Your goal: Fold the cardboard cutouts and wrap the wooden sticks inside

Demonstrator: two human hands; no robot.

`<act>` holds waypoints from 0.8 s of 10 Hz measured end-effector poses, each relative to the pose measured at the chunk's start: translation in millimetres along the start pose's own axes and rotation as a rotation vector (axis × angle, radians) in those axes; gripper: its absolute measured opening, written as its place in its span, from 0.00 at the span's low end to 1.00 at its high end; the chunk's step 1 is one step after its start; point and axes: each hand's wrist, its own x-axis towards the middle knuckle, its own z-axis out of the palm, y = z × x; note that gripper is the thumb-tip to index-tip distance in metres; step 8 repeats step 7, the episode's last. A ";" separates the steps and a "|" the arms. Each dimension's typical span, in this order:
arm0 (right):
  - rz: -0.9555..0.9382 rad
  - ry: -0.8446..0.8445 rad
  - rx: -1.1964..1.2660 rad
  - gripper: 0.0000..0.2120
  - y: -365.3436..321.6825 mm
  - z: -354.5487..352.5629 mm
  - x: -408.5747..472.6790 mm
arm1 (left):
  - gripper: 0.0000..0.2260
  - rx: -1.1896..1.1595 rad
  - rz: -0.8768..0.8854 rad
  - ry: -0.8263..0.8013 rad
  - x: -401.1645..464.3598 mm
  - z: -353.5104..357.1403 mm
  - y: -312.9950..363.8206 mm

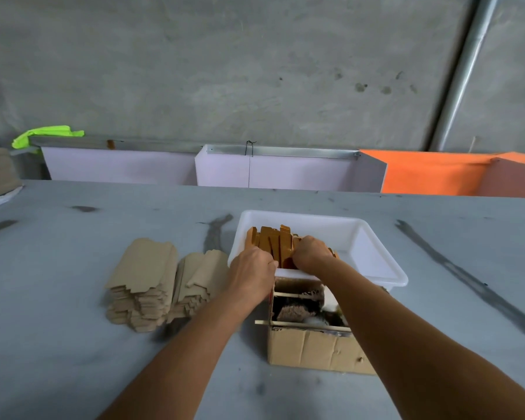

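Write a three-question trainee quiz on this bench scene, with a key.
1. True or false: the wooden sticks lie in the white tray.
2. The cardboard cutouts sit: A) left of the tray, B) inside the cardboard box, C) on the orange panel.
3. Fill in: both the left hand and right hand reach into the ____.

Key: 1 true; 2 A; 3 tray.

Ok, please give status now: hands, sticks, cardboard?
Left hand and right hand both gripping wooden sticks in white tray. Cardboard cutouts stacked left, untouched. Nothing blocking.
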 end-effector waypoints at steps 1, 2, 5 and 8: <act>-0.005 0.005 -0.029 0.14 -0.9 -3.5 -2.9 | 0.16 -0.007 0.019 0.011 -5.7 -2.6 0.5; -0.024 0.003 -0.064 0.15 -2.8 -7.2 -5.9 | 0.14 -0.012 0.038 0.045 -10.7 -3.9 0.9; -0.136 0.062 -0.023 0.13 -6.2 -24.3 -22.4 | 0.09 -0.009 0.075 0.109 -20.5 -3.2 -4.5; -0.165 0.230 0.136 0.06 -14.3 -36.0 -39.8 | 0.09 -0.027 0.081 0.098 -21.9 -1.7 -9.0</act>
